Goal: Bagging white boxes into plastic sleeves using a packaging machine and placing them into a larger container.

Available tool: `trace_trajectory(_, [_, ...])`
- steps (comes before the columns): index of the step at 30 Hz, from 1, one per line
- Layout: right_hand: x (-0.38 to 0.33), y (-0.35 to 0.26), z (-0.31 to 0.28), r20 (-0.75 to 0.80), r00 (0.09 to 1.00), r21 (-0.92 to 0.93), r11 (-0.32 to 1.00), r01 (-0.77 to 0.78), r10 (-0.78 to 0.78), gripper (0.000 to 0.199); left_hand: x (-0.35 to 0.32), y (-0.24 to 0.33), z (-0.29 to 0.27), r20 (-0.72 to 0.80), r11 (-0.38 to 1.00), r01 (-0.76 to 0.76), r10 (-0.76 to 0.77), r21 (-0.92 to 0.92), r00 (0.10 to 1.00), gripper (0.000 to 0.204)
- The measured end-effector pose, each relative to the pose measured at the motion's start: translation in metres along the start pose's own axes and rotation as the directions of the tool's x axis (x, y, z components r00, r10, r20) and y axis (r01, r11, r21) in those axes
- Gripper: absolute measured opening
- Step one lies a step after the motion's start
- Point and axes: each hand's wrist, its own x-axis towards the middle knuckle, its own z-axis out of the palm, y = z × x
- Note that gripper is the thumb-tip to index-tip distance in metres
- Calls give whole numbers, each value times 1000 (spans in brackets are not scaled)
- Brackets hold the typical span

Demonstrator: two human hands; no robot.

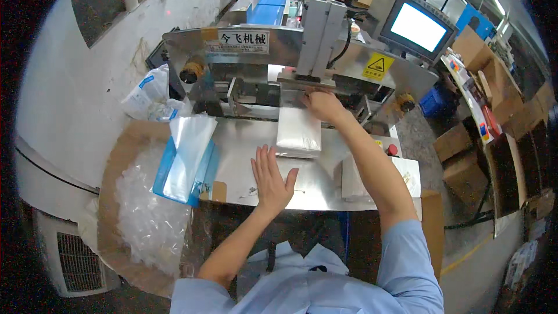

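A white block-shaped pack in clear plastic film [299,134] lies on the metal worktable [250,140], its far end reaching under the machine's front bar. My right hand [323,106] is at that far end, fingers curled in on the film at its right edge; the fingertips are partly hidden. Beside the pack's near left corner, my left hand [272,181] lies low over the metal with fingers stretched and thumb spread, holding nothing. To the left, a blue holder [167,177] bears a stack of clear plastic bags [189,148].
A cardboard box [116,169] full of crumpled clear film stands at the left. White packs [353,181] lie right of my right forearm, near a red button [392,149]. The machine's metal frame [285,41] spans the table's back. A lit screen [417,26] stands at the far right.
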Motion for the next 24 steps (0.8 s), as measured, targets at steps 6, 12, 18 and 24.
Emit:
trace_trajectory(6, [-68, -34, -22, -129, 987, 336, 941, -46, 95, 60, 0, 1, 0, -9, 1000, -25, 25, -17, 1000, 77])
trace_trajectory(12, [-138, -83, -9, -66, 967, 478, 859, -185, 245, 76, 4, -6, 1, -11, 991, 39, -40, -129, 999, 74])
trace_trajectory(18, [-138, -69, 29, -83, 896, 694, 670, -262, 437, 82, 47, 9, 1, 125, 861, 282, -253, -424, 960, 73])
trace_trajectory(24, [-111, -69, 25, 188, 907, 873, 359, -330, 378, 78, 88, -29, 21, 252, 749, 488, -418, -449, 873, 76])
